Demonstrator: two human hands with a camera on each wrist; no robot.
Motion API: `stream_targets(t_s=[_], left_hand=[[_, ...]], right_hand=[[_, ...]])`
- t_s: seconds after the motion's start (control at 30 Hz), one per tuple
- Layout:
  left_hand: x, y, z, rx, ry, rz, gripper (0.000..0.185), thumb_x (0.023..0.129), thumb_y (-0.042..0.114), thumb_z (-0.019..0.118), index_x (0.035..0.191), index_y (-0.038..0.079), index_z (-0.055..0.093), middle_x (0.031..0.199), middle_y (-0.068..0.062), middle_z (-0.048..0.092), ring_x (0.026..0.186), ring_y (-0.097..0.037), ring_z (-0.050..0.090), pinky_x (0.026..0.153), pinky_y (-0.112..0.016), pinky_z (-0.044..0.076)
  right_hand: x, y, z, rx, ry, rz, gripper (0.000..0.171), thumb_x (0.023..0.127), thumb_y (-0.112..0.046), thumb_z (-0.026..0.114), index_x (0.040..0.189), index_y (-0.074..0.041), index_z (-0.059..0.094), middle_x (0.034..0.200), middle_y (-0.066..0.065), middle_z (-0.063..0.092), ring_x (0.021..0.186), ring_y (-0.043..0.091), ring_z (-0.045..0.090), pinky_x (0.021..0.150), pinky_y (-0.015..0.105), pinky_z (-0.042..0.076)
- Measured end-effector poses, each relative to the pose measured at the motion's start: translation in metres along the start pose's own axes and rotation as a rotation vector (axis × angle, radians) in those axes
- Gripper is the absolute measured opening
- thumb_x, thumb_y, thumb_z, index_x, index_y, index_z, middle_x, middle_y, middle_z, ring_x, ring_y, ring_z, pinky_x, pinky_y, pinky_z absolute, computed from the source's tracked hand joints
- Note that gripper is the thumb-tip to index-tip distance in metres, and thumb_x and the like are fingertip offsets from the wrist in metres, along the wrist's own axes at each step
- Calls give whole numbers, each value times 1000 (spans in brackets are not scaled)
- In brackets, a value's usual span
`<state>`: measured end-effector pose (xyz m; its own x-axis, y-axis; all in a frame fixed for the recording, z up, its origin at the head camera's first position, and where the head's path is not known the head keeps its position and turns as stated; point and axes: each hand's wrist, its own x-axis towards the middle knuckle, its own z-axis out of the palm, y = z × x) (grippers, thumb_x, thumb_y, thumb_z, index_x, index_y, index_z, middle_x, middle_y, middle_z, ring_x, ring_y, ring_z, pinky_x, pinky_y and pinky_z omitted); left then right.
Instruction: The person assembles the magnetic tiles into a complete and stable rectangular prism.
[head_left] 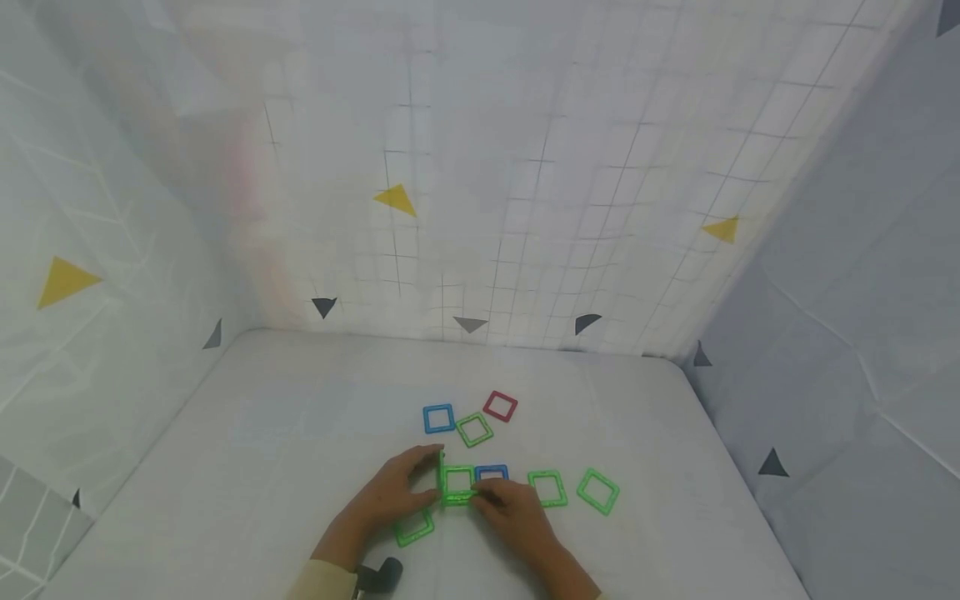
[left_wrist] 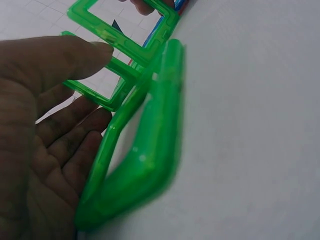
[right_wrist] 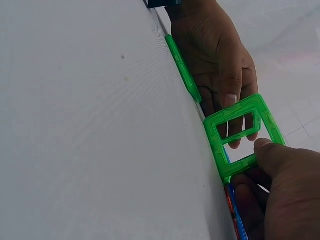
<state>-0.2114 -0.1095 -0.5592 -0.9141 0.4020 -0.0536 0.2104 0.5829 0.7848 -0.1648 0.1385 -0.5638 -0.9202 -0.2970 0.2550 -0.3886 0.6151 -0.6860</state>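
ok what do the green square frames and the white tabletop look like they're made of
Green square frames: likely hard moulded plastic, glossy and partly see-through; small bright highlights sit on the rounded edges and inner detail shows through the rims.
White tabletop: smooth and matt-looking, with no sharp reflections; perhaps paper, fabric or vinyl, but the look leaves that open.

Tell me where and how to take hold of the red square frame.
I'd pinch the red square frame by its right bar, coming from the right: it lies flat with an open centre a fingertip could enter, and a green square frame sits close on its left.
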Motion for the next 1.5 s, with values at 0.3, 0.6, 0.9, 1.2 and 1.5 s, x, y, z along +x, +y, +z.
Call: stream_targets(t_s=[0.3,0.6,0.9,1.2,1.5], left_hand=[[-1,0,0,9,5,16,70,86,39,74,148,24,46,149,1,51,139,-25,46,117,-51,36],[-1,-1,0,3,-1,15,69,86,38,74,148,26,46,149,3,51,140,-24,45,117,-51,35],[-4,5,-2,-10,11,-1,68,86,35,75,147,26,47,149,3,50,141,-25,43,118,-52,33],[-3,2,-1,-4,12,2,68,86,37,75,147,26,47,149,4,51,142,-24,43,118,-51,32],[-1,1,-2,3,7,13,70,85,39,75,147,25,47,149,2,51,142,-25,43,118,-52,33]], right_hand=[[-1,0,2,7,29,-35,20,92,-24,71,111,-17,72,105,-11,74,100,7,69,87,28,59],[0,3,5,8,43,-49,20,92,-30,69,109,-18,72,102,-13,74,97,5,69,85,26,59],[1,1,5,-5,30,-22,19,91,-28,71,108,-20,72,103,-14,73,98,3,68,85,25,58],[2,2,5,14,10,6,20,93,-31,69,110,-21,72,104,-15,72,100,3,68,87,27,58],[2,7,6,64,8,15,25,93,-34,68,114,-20,71,106,-18,71,101,1,66,89,26,58]])
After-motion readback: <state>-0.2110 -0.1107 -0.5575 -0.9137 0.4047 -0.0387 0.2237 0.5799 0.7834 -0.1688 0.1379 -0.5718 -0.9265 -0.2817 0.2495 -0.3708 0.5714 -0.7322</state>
